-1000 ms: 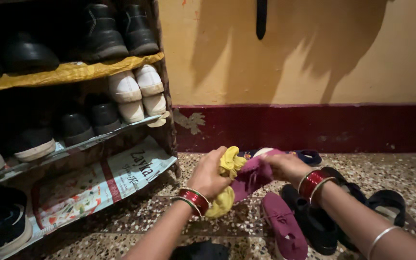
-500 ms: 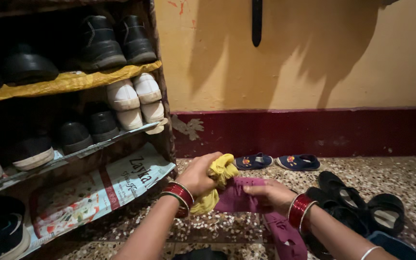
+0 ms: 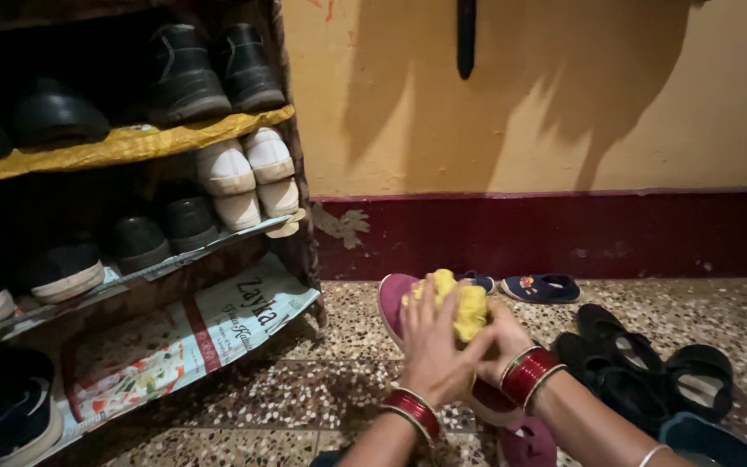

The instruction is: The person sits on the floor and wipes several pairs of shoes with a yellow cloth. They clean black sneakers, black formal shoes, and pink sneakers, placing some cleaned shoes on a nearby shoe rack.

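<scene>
My left hand [image 3: 430,346] presses a crumpled yellow cloth [image 3: 462,304] against a magenta shoe [image 3: 393,303], fingers spread over the cloth. The shoe is turned on its side with its sole edge toward the shoe rack. My right hand [image 3: 501,339] grips the shoe from the right, partly hidden behind the cloth and my left hand. Red bangles circle both wrists. The second magenta shoe [image 3: 526,441] lies on the floor below my right wrist.
A shoe rack [image 3: 131,130] at the left holds black shoes [image 3: 205,65], white shoes [image 3: 244,169] and a newspaper-lined bottom shelf [image 3: 192,333]. Black sandals [image 3: 641,363] lie at the right. Small blue sandals [image 3: 546,287] sit by the dark red wall base. The floor is speckled terrazzo.
The magenta shoe has been turned and lifted onto its side. My left hand moved right with the yellow cloth and now presses it onto the shoe. My right hand shifted under it.
</scene>
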